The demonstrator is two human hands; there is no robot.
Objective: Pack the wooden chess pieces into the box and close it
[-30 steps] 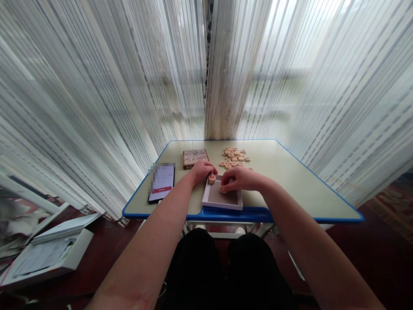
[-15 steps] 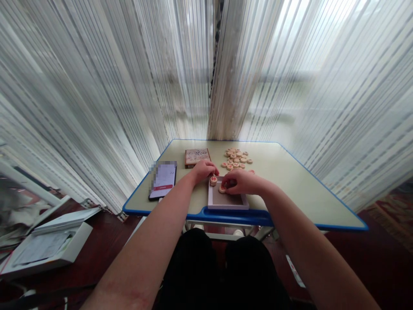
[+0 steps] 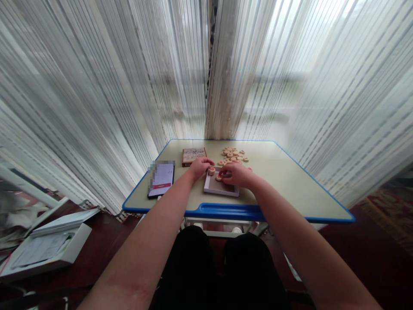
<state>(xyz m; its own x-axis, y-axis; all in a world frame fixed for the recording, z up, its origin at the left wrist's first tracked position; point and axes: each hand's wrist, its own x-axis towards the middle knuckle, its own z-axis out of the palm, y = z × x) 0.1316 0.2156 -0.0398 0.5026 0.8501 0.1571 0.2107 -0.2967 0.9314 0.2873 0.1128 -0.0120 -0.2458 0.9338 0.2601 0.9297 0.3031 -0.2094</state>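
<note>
Pinched nearly closed, my right hand (image 3: pixel 238 174) holds one xiangqi piece (image 3: pixel 218 178) inside the shallow tray (image 3: pixel 221 192). I cannot tell whether my left hand (image 3: pixel 200 168) grips its far-left corner. Risk, I judge: a sideways slip knocking the neighbouring xiangqi stack (image 3: pixel 211 171) over.

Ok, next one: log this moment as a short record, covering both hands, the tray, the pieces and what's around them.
left hand: at the far left corner of the tray, grip unclear
right hand: fingertips at a round piece inside the tray
stack: in the tray's far left corner, red character on top
loose pieces: clustered on the table beyond the tray
patterned box: left of the loose pieces
phone: left of the left forearm, screen lit
backdrop: striped curtains
</note>
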